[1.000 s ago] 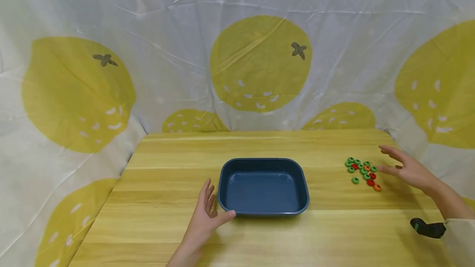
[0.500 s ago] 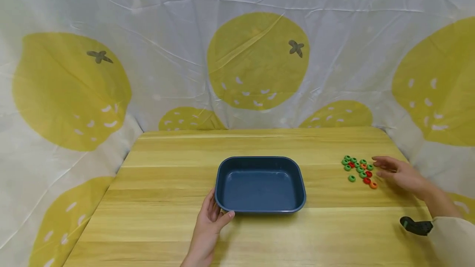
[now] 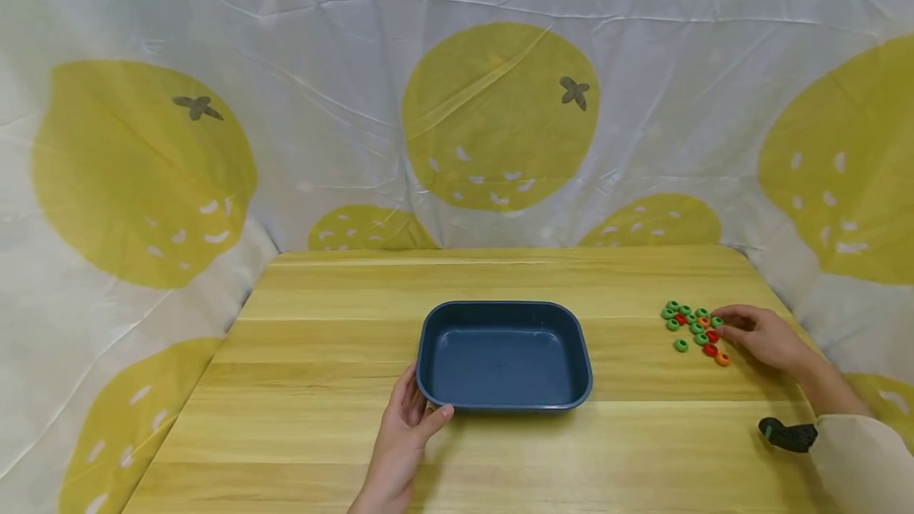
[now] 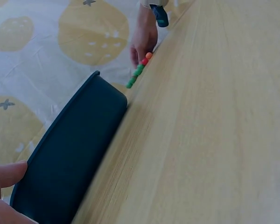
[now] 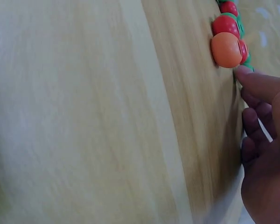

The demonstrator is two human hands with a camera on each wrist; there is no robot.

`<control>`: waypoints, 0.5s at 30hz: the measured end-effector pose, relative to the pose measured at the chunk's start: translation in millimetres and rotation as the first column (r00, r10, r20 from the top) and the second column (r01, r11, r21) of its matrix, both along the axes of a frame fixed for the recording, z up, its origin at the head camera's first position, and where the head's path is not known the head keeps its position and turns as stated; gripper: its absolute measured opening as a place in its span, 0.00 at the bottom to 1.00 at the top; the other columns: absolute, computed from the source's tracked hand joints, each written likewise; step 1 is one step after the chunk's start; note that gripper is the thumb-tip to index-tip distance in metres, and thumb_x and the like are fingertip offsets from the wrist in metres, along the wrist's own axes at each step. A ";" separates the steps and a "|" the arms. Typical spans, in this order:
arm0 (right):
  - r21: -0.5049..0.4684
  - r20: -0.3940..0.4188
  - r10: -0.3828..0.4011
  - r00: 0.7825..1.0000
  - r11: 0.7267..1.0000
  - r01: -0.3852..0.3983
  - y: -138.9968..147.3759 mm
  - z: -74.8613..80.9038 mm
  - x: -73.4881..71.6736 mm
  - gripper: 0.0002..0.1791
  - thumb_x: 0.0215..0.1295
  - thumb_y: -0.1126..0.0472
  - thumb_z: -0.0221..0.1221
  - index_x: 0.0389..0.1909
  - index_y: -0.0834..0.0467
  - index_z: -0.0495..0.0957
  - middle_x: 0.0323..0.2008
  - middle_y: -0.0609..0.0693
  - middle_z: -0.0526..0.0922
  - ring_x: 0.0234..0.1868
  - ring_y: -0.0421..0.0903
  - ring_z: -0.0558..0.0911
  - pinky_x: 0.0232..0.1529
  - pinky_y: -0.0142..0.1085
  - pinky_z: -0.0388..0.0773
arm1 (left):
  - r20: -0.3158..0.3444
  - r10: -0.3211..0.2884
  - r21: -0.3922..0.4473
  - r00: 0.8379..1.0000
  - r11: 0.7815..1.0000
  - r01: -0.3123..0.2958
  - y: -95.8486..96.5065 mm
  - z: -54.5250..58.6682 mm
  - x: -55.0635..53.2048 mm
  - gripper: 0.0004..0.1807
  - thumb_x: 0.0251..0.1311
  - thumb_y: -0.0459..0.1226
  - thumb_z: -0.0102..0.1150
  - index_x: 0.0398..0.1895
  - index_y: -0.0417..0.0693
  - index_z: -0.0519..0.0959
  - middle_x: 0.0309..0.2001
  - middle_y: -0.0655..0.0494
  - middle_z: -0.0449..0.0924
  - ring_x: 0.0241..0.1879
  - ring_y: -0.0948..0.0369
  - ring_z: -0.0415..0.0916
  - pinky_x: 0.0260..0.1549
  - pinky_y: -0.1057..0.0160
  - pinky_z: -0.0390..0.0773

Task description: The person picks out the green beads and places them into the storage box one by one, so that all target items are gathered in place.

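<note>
A dark blue rectangular plastic basin (image 3: 503,399) stands on the wooden table. My left hand (image 3: 396,439) holds its near left corner, the thumb along the front wall and the fingers at the left side. Its thumb also shows against the basin (image 4: 70,154) in the left wrist view. At the right lies a loose group of green, red and orange beads with holes, among them an orange bead (image 5: 226,50). My right hand (image 3: 767,339) is beside the group, thumb and forefinger slightly apart around a green bead (image 3: 717,322) at its right edge.
Behind the table hangs a white cloth (image 3: 343,101) with yellow lemon prints. A black strap-like device (image 3: 788,435) sits by the right sleeve (image 3: 860,458). One green bead (image 3: 681,346) lies slightly apart from the others.
My left hand has moved right and taken hold of the basin's corner. My right hand has come down and leftward to the beads, its thumb and forefinger drawing nearer each other.
</note>
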State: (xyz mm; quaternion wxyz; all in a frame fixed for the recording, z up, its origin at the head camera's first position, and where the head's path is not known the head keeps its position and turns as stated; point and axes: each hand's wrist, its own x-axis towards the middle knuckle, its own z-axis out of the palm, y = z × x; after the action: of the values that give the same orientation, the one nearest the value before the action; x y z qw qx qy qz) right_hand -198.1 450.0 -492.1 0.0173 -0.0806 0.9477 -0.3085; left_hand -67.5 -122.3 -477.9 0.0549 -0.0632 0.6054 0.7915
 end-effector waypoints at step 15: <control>-0.002 0.004 0.005 1.000 1.000 -0.005 -22.8 33.5 -15.3 0.20 0.77 0.56 0.61 0.59 0.68 0.78 0.45 0.57 0.83 0.43 0.47 0.79 0.34 0.36 0.77 | 0.002 0.006 -0.020 1.000 1.000 -0.006 1.2 0.9 -0.9 0.51 0.62 0.27 0.69 0.83 0.43 0.48 0.81 0.41 0.46 0.79 0.43 0.44 0.72 0.46 0.58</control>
State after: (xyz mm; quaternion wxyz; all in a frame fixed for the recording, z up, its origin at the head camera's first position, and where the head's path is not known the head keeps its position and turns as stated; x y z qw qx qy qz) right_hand -213.4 427.2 -458.6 0.0201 -0.0825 0.9471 -0.3096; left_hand -68.4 -121.1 -477.0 0.0525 -0.0665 0.6131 0.7854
